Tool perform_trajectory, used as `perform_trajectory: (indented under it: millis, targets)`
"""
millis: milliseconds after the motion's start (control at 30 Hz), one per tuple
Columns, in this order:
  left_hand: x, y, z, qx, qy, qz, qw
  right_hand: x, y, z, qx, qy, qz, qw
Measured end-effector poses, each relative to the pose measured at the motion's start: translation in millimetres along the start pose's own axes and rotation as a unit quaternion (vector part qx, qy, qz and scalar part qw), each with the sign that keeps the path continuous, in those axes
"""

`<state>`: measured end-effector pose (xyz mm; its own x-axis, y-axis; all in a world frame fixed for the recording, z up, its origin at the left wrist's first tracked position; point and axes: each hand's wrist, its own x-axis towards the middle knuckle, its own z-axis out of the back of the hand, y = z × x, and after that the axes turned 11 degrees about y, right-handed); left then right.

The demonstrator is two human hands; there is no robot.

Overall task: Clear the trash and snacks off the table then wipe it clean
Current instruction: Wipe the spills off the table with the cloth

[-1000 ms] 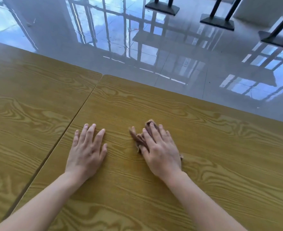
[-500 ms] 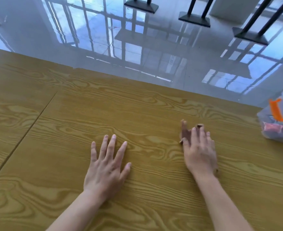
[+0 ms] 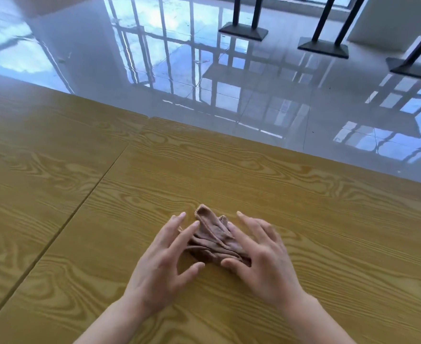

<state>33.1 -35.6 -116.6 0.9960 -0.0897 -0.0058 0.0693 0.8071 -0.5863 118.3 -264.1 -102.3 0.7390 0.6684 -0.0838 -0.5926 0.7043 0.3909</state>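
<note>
A crumpled brown cloth (image 3: 213, 240) lies on the wooden table (image 3: 303, 219) between my two hands. My left hand (image 3: 166, 264) is at its left side with fingers spread and nearly straight; the fingertips touch or almost touch the cloth's left edge. My right hand (image 3: 264, 256) lies against the cloth's right side, fingers extended and blurred, thumb at the cloth's near end. Neither hand grips the cloth. The right palm hides part of the cloth.
A seam (image 3: 80, 207) runs where this table meets a second wooden table (image 3: 31, 157) on the left. Beyond the far edge is glossy tiled floor (image 3: 204, 70) with black table bases (image 3: 243, 31) at the back right.
My right hand stopped pressing the cloth flat and came off its top, leaving it bunched up. My left hand moved from the bare table to the cloth's left side. The view shifted left.
</note>
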Motion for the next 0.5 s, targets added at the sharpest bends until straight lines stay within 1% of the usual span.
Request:
perform_trajectory:
  millis: [67,133,233,333,500]
  targets:
    - [9,-2,-3,0.061,0.031,-0.037,0.997,-5,1,-7,0.035,-0.029,0.025,0.999]
    - [22,-2,-6,0.113,0.066,-0.054,0.99,6,9,-11,0.052,-0.038,0.063,0.996]
    - [33,11,-2,0.161,0.08,-0.027,0.983,35,19,-10,0.073,-0.019,0.113,0.991]
    - [38,31,12,0.175,0.076,-0.001,0.982,64,22,-14,0.084,0.011,0.121,0.989]
    - [56,65,40,0.189,0.075,0.029,0.979,117,28,-17,0.054,0.025,0.147,0.987]
